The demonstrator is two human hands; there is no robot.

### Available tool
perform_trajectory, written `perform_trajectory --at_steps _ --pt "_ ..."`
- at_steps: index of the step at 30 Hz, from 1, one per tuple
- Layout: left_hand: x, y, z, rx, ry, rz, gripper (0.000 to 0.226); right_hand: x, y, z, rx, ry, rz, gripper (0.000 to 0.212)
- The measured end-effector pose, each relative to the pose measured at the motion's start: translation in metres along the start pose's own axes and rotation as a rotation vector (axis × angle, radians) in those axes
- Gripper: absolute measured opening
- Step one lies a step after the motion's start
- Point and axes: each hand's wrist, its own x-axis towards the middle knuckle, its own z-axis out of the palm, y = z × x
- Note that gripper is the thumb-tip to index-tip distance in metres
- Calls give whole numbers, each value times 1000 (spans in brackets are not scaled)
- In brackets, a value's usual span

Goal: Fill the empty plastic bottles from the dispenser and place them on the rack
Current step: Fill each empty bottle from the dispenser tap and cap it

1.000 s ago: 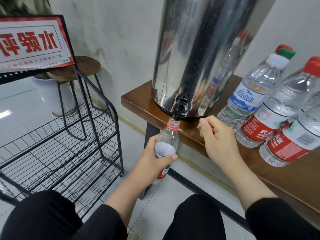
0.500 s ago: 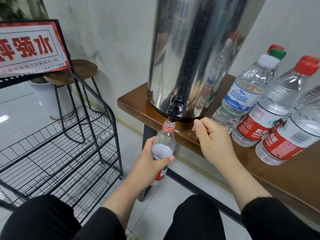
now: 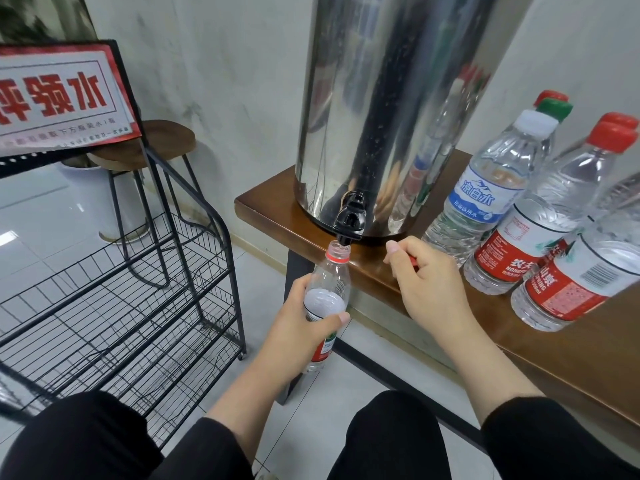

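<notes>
Head view: left hand [image 3: 294, 327] grips ribbed clear plastic bottle [image 3: 327, 292].

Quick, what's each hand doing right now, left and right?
Left hand: grips the uncapped bottle under the dispenser tap.
Right hand: curled round something small and red, probably the cap.

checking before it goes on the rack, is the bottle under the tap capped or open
Open. The bottle in the left hand shows a bare threaded mouth under the tap; the right hand pinches something red, maybe its cap.
</notes>
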Motion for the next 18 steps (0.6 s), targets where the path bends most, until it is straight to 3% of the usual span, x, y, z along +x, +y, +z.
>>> perform_trajectory --at_steps 18 --pt "0 0 0 -27 12 2 54 -1 2 0 -4 -9 -3 33"
